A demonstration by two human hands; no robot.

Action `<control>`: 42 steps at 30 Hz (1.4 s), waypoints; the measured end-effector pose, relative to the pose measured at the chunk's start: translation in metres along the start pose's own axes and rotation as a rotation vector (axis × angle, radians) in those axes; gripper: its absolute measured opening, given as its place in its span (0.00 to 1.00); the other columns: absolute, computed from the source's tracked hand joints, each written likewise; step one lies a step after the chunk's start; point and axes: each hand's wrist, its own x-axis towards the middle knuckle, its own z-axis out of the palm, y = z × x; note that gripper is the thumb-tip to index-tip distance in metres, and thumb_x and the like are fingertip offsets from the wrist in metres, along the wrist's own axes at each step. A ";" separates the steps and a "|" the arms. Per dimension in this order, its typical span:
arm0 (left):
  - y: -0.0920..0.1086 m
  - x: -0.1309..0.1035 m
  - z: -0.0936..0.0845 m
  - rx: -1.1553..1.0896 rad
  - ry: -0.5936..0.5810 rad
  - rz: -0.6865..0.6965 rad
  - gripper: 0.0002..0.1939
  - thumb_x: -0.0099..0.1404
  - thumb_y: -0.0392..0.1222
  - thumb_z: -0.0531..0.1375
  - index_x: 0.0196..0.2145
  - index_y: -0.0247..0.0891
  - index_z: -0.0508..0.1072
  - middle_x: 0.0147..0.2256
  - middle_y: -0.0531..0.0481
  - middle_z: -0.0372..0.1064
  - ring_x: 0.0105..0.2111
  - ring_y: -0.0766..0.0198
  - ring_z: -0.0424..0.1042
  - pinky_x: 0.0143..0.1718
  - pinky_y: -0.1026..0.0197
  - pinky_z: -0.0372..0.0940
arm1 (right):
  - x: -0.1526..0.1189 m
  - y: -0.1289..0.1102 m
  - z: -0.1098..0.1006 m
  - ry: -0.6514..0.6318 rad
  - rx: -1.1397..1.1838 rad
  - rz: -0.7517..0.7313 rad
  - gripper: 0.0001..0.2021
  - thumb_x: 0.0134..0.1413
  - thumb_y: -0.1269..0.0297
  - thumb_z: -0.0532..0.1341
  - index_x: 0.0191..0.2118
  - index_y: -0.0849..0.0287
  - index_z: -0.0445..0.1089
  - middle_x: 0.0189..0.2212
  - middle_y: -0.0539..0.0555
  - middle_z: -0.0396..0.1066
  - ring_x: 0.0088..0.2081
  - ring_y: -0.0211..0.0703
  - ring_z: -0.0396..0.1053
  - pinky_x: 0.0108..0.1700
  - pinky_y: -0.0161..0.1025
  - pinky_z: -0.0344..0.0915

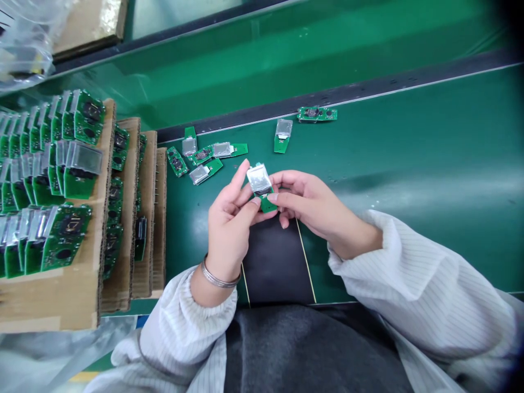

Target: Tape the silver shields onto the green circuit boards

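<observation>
A small green circuit board with a silvery screen (260, 179) is held between both hands above the bench, screen side up. My left hand (234, 214) grips its left and lower side, the thumb on the green part and the fingers behind it. From the right, my right hand (301, 197) pinches the board's lower right edge with thumb and fingers. Beneath the hands lies a black mat (279, 262) with pale yellow edge lines. Parts of the fingers are hidden behind the board.
Several loose boards (199, 174) lie on the green bench (401, 164) beyond my left hand. Farther back are a board with its screen up (282, 135) and another board (317, 113). Cardboard holders (82, 295) packed with upright boards stand at the left. A plastic bag (30, 43) is at the upper left.
</observation>
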 end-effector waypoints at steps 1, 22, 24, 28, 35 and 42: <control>0.000 0.000 0.000 -0.007 0.005 -0.007 0.34 0.65 0.32 0.62 0.67 0.50 0.65 0.57 0.51 0.76 0.52 0.57 0.79 0.39 0.67 0.79 | 0.000 0.000 0.000 0.007 0.011 0.003 0.13 0.49 0.66 0.70 0.41 0.63 0.71 0.30 0.47 0.70 0.20 0.28 0.65 0.19 0.29 0.68; 0.000 0.002 0.001 0.017 0.028 -0.046 0.33 0.67 0.34 0.62 0.67 0.50 0.65 0.55 0.51 0.77 0.48 0.60 0.81 0.38 0.67 0.79 | -0.002 -0.004 0.001 0.045 -0.111 -0.008 0.12 0.49 0.66 0.70 0.39 0.62 0.72 0.31 0.49 0.73 0.19 0.30 0.66 0.18 0.30 0.66; -0.001 0.001 0.001 0.020 0.019 -0.034 0.32 0.67 0.34 0.62 0.67 0.51 0.66 0.56 0.51 0.77 0.50 0.59 0.80 0.39 0.66 0.79 | -0.001 -0.002 0.001 0.045 -0.092 -0.010 0.12 0.50 0.65 0.70 0.40 0.62 0.71 0.32 0.50 0.73 0.19 0.28 0.64 0.17 0.29 0.64; -0.002 -0.001 0.001 0.015 0.005 -0.009 0.31 0.67 0.34 0.62 0.66 0.52 0.67 0.57 0.52 0.76 0.53 0.58 0.79 0.39 0.66 0.79 | -0.001 0.001 0.002 0.041 -0.048 -0.002 0.12 0.51 0.65 0.69 0.40 0.62 0.72 0.32 0.49 0.72 0.18 0.26 0.62 0.17 0.28 0.62; -0.003 -0.002 0.001 0.029 0.002 0.023 0.30 0.68 0.35 0.62 0.66 0.52 0.67 0.57 0.52 0.76 0.55 0.57 0.78 0.39 0.66 0.79 | -0.002 0.000 0.002 0.037 -0.007 0.004 0.11 0.51 0.66 0.70 0.40 0.62 0.72 0.32 0.49 0.71 0.18 0.26 0.61 0.17 0.28 0.61; -0.003 -0.003 0.002 0.032 0.007 0.031 0.30 0.68 0.35 0.62 0.65 0.52 0.68 0.57 0.52 0.76 0.55 0.56 0.77 0.39 0.65 0.79 | -0.001 0.001 0.003 0.031 -0.005 -0.019 0.11 0.51 0.66 0.70 0.39 0.62 0.72 0.32 0.49 0.71 0.19 0.27 0.62 0.17 0.28 0.62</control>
